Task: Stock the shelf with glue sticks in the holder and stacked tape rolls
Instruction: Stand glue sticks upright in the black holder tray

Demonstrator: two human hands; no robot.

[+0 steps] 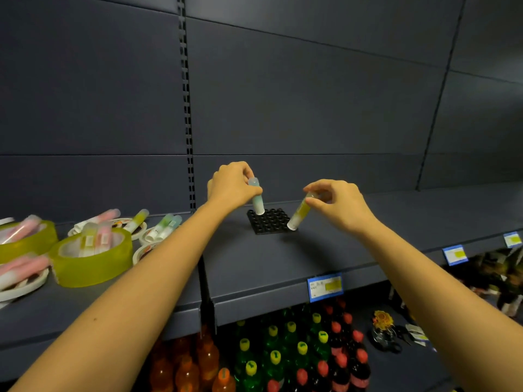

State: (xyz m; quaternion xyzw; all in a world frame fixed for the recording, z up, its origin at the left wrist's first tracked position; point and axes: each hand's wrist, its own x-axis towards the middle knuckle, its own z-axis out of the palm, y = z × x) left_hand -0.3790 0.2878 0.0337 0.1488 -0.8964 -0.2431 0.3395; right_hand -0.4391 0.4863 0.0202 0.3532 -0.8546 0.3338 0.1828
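Left hand [232, 186]: your grip pinches the pale blue plastic glue stick [258, 200], upright, its base at the black square holder [268, 223].
Right hand [341, 206]: your grip pinches the yellow plastic glue stick [299, 213], tilted, its base at the holder's near right corner.

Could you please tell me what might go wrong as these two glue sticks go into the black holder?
1. The yellow glue stick in the right hand is tilted, its base at the front right corner of the holder; it may miss a socket and topple.
2. Neither hand steadies the holder: the left hand grips the blue-green glue stick. Pushing could slide it along the shelf.
3. Loose glue sticks lying on the tape rolls could roll off.
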